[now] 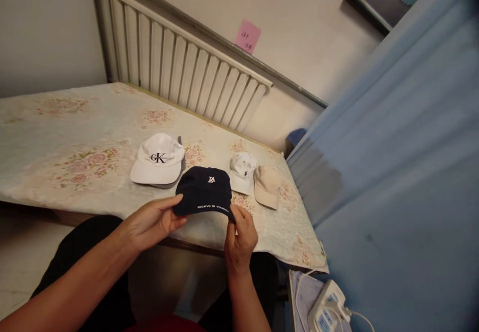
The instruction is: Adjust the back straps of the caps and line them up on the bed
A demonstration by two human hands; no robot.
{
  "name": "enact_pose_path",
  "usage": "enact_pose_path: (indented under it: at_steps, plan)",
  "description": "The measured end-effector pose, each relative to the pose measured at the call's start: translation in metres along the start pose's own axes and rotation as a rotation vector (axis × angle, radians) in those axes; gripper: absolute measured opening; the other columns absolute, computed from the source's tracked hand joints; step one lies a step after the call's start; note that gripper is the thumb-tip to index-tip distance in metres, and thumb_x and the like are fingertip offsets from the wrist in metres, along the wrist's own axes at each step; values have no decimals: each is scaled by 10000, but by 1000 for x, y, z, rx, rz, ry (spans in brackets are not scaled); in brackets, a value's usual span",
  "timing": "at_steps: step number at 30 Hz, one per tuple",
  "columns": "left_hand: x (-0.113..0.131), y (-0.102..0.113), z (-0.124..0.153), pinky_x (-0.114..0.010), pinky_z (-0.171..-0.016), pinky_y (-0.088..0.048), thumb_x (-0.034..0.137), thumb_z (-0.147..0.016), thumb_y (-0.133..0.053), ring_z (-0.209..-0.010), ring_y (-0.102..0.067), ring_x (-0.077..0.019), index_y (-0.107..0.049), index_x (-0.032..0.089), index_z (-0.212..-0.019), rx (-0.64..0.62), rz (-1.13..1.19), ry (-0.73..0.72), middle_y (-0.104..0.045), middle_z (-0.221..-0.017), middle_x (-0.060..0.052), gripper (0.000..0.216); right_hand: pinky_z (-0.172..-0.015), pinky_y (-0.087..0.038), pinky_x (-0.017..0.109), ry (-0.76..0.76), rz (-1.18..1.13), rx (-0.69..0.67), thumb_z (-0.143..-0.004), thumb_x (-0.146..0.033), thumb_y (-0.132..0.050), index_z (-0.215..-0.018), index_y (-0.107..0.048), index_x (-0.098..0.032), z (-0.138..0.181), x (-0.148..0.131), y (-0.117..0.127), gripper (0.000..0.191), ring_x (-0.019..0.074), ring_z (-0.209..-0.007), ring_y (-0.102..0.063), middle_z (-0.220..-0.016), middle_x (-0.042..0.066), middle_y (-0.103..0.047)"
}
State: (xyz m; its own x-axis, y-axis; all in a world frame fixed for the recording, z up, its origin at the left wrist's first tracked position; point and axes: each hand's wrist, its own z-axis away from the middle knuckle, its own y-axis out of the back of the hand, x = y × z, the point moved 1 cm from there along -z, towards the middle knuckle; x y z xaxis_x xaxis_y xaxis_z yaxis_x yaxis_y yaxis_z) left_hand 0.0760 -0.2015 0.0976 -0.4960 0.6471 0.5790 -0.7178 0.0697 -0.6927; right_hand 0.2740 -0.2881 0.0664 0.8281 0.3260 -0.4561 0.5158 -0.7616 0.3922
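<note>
Both of my hands hold a dark navy baseball cap [204, 190] by the two ends of its brim, above the bed's near edge. It bears a small white "LA" mark and white lettering along the brim. My left hand [157, 221] pinches the brim's left end, and my right hand [241, 235] grips the right end. Left of it lies a white cap [160, 155] with dark "CK" letters, a grey cap partly hidden beneath. To the right sit a smaller white cap [242, 172] with a tiny dark emblem and a beige cap [267, 185], side by side.
The caps lie on a bed with a floral cover [105, 117]. Behind it are a radiator [179, 63] and a pink note [247, 37] on the wall. A blue curtain [392, 172] hangs at right, with a power strip [327, 307] below on a small stand.
</note>
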Motion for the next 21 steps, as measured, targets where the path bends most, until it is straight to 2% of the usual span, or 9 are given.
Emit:
enact_pose_path:
  at_steps: [3,7,9,11,13,17,19,21]
  plan:
    - [-2,6,-7,-210,-481,-561,26,-812,-586,-566,-678,-147,-680,113,-883,-32,-43,-11,-733,-748,-64,146,-926,-519,417,-312,-189,25,-831,-172,-523,-1067,-674,-199,8,7,-2,281,223,-1050,-632,-1102,105,-677]
    - [-7,19,-24,-233,-538,-580,33,-763,-656,-612,-693,-164,-688,122,-865,-51,-124,-45,-738,-772,-76,139,-824,-571,380,-902,-647,54,-746,-279,-671,-1002,-647,-160,16,17,-10,284,199,-854,-691,-972,83,-712]
    - [-10,26,-32,-241,-573,-586,57,-745,-693,-633,-700,-170,-693,129,-891,-53,-150,-45,-743,-785,-83,162,-831,-573,379,-1089,-875,116,-726,-280,-699,-957,-635,-156,19,19,-15,270,188,-837,-695,-936,72,-712]
    - [-12,31,-39,-256,-617,-591,85,-726,-728,-666,-710,-182,-695,138,-938,-73,-185,-45,-746,-794,-83,221,-833,-576,363,-1203,-1037,164,-698,-245,-727,-878,-634,-161,21,21,-20,220,182,-843,-695,-895,61,-707]
    - [-12,34,-46,-279,-663,-595,114,-702,-763,-734,-723,-210,-689,152,-1005,-117,-220,-44,-752,-831,-85,314,-796,-582,322,-1292,-1138,135,-668,-198,-746,-831,-644,-161,23,23,-25,196,172,-820,-696,-857,51,-706]
    - [-7,38,-61,-300,-700,-595,158,-664,-806,-820,-728,-246,-673,176,-1065,-163,-248,-49,-755,-947,-100,423,-545,-542,206,-1468,-1244,56,-647,-156,-746,-886,-673,-140,26,31,-40,250,108,-586,-645,-750,24,-701]
    - [-2,38,-72,-302,-702,-597,156,-664,-805,-810,-729,-243,-670,177,-1058,-163,-267,-65,-755,-952,-99,417,-456,-477,164,-1498,-1280,48,-629,-140,-753,-924,-671,-143,23,39,-49,306,80,-499,-594,-683,1,-686]
    - [4,37,-86,-295,-676,-599,136,-657,-803,-780,-730,-237,-662,168,-1059,-151,-280,-89,-755,-921,-95,428,-433,-442,149,-1486,-1310,59,-605,-124,-759,-944,-664,-150,16,51,-61,353,72,-479,-574,-665,-7,-684]
